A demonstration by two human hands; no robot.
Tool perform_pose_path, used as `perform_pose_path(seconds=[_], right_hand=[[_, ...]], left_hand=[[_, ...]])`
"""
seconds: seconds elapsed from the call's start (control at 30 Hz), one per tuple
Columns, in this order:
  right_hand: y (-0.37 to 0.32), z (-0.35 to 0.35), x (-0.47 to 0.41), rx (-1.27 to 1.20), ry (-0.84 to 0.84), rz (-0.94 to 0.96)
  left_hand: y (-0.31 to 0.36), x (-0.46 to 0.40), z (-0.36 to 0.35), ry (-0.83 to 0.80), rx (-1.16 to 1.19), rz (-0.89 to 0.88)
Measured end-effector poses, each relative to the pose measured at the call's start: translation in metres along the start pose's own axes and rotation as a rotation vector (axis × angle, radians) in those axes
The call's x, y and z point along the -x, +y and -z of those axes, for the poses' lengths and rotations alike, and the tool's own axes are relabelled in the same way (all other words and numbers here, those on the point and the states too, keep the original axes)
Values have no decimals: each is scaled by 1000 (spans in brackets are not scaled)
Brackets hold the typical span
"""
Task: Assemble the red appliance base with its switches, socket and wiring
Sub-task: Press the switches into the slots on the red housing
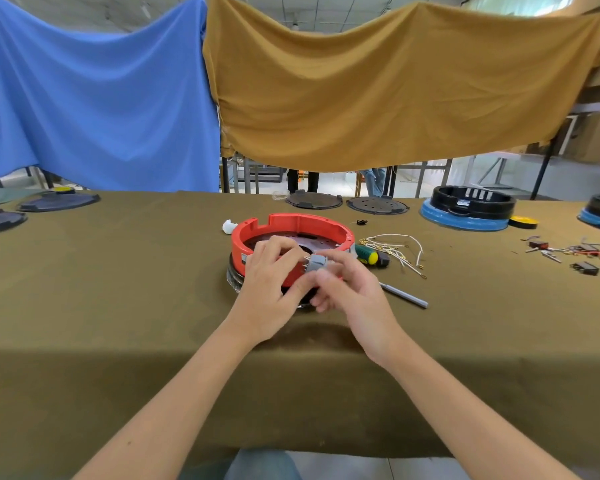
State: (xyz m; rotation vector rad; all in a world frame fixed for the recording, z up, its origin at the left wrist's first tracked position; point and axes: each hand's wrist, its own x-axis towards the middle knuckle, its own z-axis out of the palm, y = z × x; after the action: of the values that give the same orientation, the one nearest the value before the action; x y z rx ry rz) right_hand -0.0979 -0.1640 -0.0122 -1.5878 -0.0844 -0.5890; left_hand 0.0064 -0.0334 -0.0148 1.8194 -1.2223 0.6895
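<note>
Grey switch, at near rim of red base on table: likely light, rigid plastic with bendable metal pins, best held by its body; left hand and right hand pinch it together, fingers curled, forearms converging from below.

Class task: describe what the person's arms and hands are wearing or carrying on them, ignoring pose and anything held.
Both forearms are bare to the frame's bottom edge; no sleeves show. The left hand and right hand wear no gloves, and no watch, ring or bracelet is visible.
</note>
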Motion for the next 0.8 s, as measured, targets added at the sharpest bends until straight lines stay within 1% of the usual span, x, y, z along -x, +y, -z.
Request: perform_pose_path(seconds=[0.07,0.13,0.23,0.33,0.4,0.5,0.6,0.7,0.8], right_hand=[[1,-2,1,61,48,29],[0,-1,0,21,90,1],[-1,-2,-1,-11,92,-32],[2,0,-3,1,183,-33],[4,1,-3,35,238,-45],[7,-1,-3,108,235,-50],[8,-5,-1,194,219,-6],[9,-6,0,295,247,22],[9,-8,1,343,271,57]], left_hand=[[-2,0,-1,-10,-4,11],[-3,0,-2,-26,2,18],[-1,-1,0,-28,18,26],[-2,-1,1,27,27,80],[-1,-1,1,59,-19,138],[-4,-2,-2,52,-122,191],[-6,-2,-3,45,-151,176],[-7,-3,-3,47,-148,155],[-6,-3,-3,37,-142,132]])
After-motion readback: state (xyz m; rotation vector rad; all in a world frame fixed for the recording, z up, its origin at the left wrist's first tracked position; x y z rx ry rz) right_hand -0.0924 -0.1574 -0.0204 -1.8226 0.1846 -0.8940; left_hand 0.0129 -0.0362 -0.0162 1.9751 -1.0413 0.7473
